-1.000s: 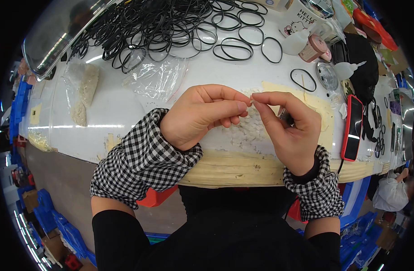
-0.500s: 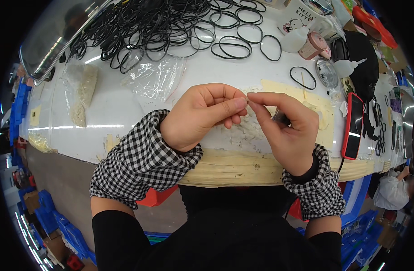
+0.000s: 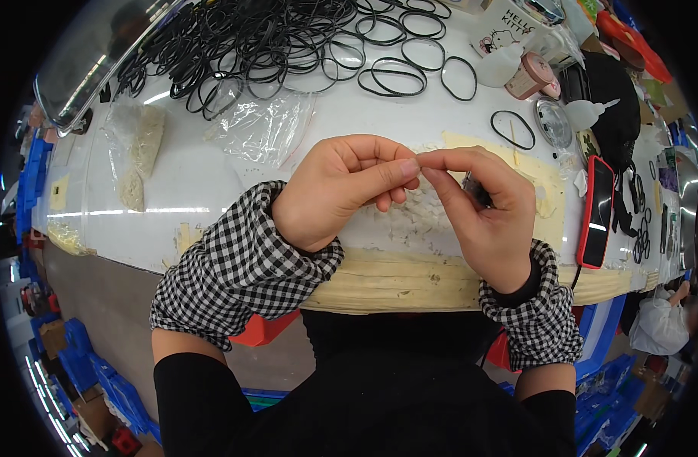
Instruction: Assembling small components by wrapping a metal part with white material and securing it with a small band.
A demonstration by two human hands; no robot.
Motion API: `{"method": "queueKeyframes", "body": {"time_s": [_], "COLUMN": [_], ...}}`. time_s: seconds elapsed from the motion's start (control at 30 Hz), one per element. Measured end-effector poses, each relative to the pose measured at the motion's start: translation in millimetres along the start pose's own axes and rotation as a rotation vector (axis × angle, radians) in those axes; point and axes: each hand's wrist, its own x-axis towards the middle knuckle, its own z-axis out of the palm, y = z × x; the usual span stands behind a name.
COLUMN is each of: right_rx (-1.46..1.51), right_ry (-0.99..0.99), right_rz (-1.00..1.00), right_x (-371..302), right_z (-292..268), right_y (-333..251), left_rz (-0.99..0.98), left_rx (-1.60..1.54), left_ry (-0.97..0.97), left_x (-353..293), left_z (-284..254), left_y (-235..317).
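Above the table's front edge my two hands meet fingertip to fingertip. My left hand (image 3: pixel 333 190) is closed in a pinch of thumb and forefinger, its other fingers curled. My right hand (image 3: pixel 490 209) pinches at the same spot with thumb and forefinger. Whatever sits between the fingertips is too small to make out. A dark, shiny object (image 3: pixel 480 190) shows partly behind the right thumb and fingers; its kind is hidden. Beneath the hands, small pale bits (image 3: pixel 421 215) lie scattered on the white tabletop (image 3: pixel 204 160).
A heap of black rubber rings (image 3: pixel 265 38) covers the far left, with loose rings beside it. Clear plastic bags (image 3: pixel 265 126) lie nearer, one holding pale pieces (image 3: pixel 145 145). A red-cased phone (image 3: pixel 595 213), soft squeeze bottles (image 3: pixel 499 65) and a pink jar (image 3: pixel 530 76) stand at right.
Both hands have shifted very slightly upward, and the fingertips stay together. The right forefinger lies a little straighter. Nothing on the table has visibly moved.
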Motion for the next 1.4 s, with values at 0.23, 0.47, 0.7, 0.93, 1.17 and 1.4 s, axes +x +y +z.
{"method": "queueKeyframes", "body": {"time_s": [0.23, 0.47, 0.7, 0.93, 1.17, 1.4], "right_rx": [0.168, 0.245, 0.119, 0.070, 0.390, 0.444], "right_ry": [-0.013, 0.020, 0.027, -0.006, -0.009, -0.008], "right_rz": [0.187, 0.204, 0.116, 0.087, 0.307, 0.320], "right_x": [-1, 1, 0, 0, -1, 0], "right_z": [-3, -1, 0, -1, -1, 1], "right_y": [-6, -6, -5, -5, 2, 3], "left_rz": [-0.011, 0.001, 0.018, -0.012, -0.032, -0.013], "left_rx": [-0.021, -0.008, 0.033, -0.033, -0.075, -0.057], "left_ry": [0.013, -0.003, -0.025, -0.066, -0.055, -0.032], "left_x": [-1, -1, -1, 1, -1, -1], "left_z": [-1, 0, 2, -2, 1, 0], "left_y": [4, 4, 1, -1, 5, 5]}}
